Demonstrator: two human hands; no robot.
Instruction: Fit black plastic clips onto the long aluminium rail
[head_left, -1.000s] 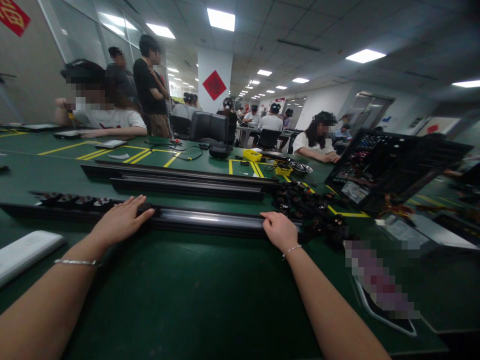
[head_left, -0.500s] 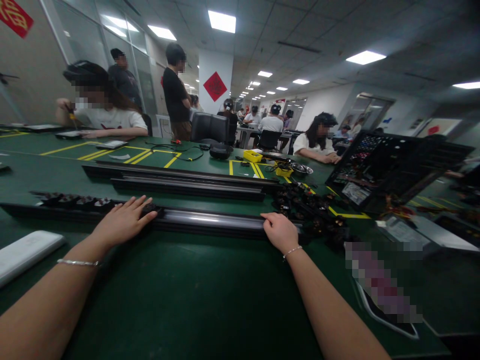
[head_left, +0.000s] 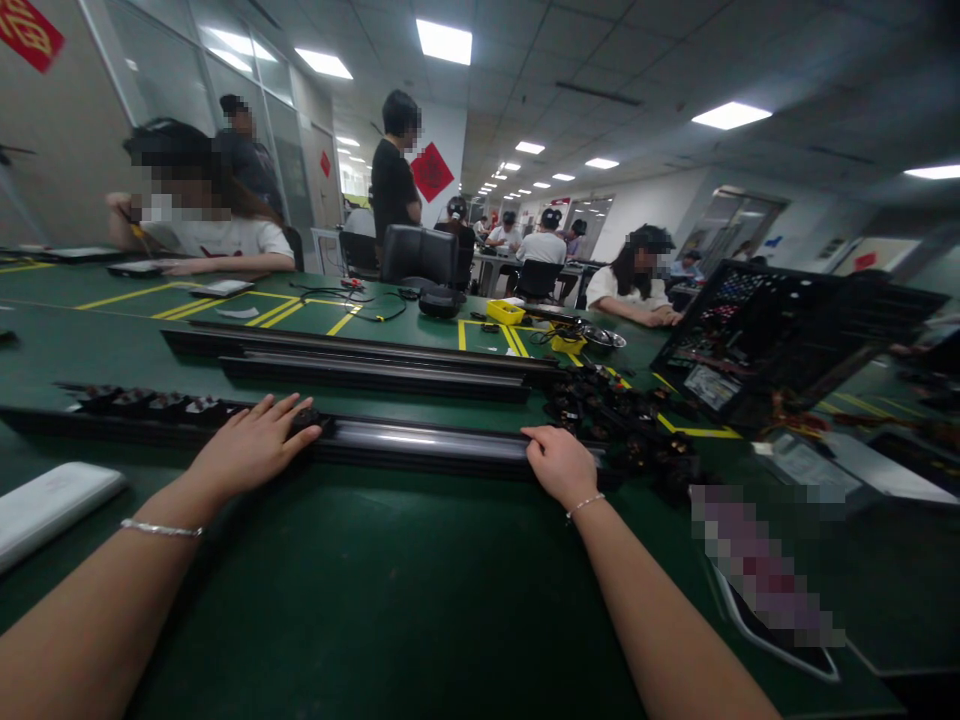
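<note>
Both hands lie on the long black rail [head_left: 420, 445] across the green worktop [head_left: 375, 600], left hand [head_left: 251, 450] flat and open, right hand [head_left: 559, 465] curled over its edge; it looks stiff, fairly heavy, best gripped wide apart.

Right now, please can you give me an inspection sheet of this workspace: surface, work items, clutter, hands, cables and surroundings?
Surface: dark green table mat with yellow marking lines.
Work items: long black metal rail lying across the mat; small black parts sit in it at its left end.
Clutter: two more black rails behind; pile of small black parts; flat white pad; open black computer case; yellow box.
Hands: left hand lies flat on the rail, fingertips on a small black part; right hand grips the rail's near edge.
Cables: black cable on the far table.
Surroundings: seated and standing people, ceiling lights, red wall decorations.
</note>
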